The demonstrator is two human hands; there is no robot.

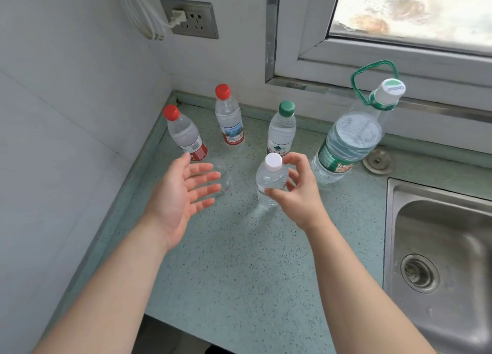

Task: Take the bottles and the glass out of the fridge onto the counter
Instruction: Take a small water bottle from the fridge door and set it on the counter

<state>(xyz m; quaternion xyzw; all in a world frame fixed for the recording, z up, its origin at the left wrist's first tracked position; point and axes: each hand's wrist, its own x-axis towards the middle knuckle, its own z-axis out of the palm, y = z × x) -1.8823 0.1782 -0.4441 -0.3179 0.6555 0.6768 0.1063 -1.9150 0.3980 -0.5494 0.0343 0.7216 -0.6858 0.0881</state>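
Several water bottles stand on the speckled green counter (239,260). Two red-capped bottles (185,134) (229,116) stand at the back left. A green-capped bottle (282,128) is at the middle back, and a large bottle with a green carry handle (351,138) stands on the right. My right hand (298,191) holds a small white-capped bottle (270,180) upright on the counter, thumb and fingers curled round it. My left hand (183,191) hovers with straight fingers, palm to the right, in front of a clear glass (225,176) on the counter. The fridge is out of view.
A steel sink (442,247) fills the right side, with a round metal fitting (378,162) behind it. A tiled wall runs along the left, with a socket and white cable (186,18) above. A window frame (346,61) sits behind the counter.
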